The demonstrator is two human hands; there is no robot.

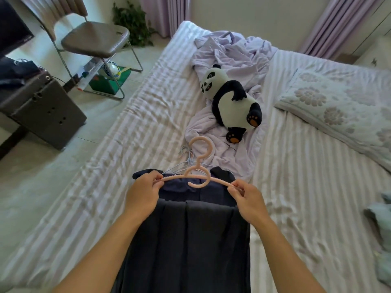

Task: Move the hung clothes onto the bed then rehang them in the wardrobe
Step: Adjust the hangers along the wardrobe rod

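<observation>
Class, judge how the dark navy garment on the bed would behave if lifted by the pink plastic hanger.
The dark navy garment probably droops limply: it lies flat with soft folds. The pink plastic hanger seems stiff, keeping its curve between both hands.

A big bed point(296, 187) with a striped sheet is seen under and around the fingers point(157, 180). Far past the fingers, purple curtains point(338, 24) are hung by a pale wall point(243, 15). Up and left of the fingers, a brown folding chair point(95, 39) is set on the light floor point(31, 187), with a green plant point(133, 22) behind it. A dark cabinet point(44, 111) is placed well to the left. A flowered pillow point(338, 106) is laid far to the right. The room is lit by soft daylight.
</observation>
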